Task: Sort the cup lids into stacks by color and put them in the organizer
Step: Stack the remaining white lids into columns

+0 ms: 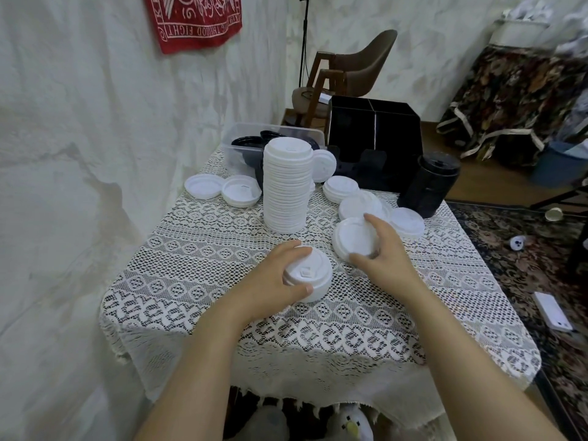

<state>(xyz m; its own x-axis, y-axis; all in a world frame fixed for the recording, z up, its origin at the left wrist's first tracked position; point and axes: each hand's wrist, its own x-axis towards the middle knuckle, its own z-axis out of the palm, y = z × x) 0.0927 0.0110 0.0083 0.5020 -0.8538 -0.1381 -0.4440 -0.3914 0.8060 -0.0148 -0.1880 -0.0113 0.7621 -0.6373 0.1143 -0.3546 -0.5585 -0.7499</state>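
Tablecloth: white lace, draped over a small table.
Left hand: curled around a short pile of white lids, thumb at the near rim, fingers at the far rim; pile flat on the cloth, sip-hole side up.
Right hand: grasping a tipped lid, white, possibly several nested; raised on edge, flat face turned left.
Key relation: tipped lid just right of and slightly beyond the short pile, not touching; probably a short leftward carry onto it next.
Tall white stack: upright, straight beyond the left hand, the nearer hand.
Loose white lids: scattered either side of it.
Black lid stack: far right, leaning.
Organizer: black, far edge; contents unclear.
Clear bin: far left, black lids inside.
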